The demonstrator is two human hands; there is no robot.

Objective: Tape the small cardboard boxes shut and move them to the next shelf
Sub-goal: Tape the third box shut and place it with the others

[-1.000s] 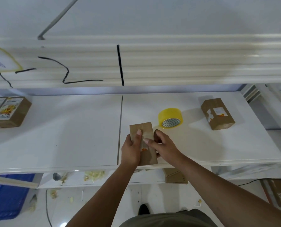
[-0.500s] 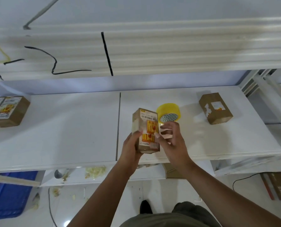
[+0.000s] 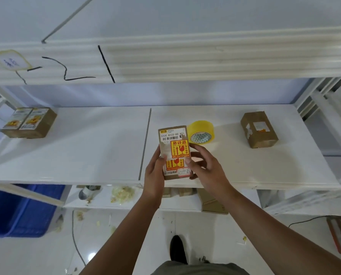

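Head view: a person holds a small cardboard box [image 3: 165, 149] above the front edge of a white shelf [image 3: 86, 147]. The left hand [image 3: 154, 173] is curled round the box's left side, and the right hand [image 3: 207, 171] grips its right side with the thumb pressed on a yellow-and-red fragile sticker [image 3: 179, 148]. Nothing of the box's contents shows. A blue bin [image 3: 16, 211] stands on the floor at lower left (its inside is out of view). One second ago the box's plain brown face was up. Now its barcode label [image 3: 172, 135] and stickers face the camera, and the right fingers that reached over its top half a second ago are back at its side. A yellow tape roll [image 3: 201, 132] lies on the shelf just behind the held box, with another box [image 3: 259, 132] well to the right and two labelled boxes [image 3: 29, 122] side by side at far left. Scraps [image 3: 79, 214] litter the white floor [image 3: 36, 255].
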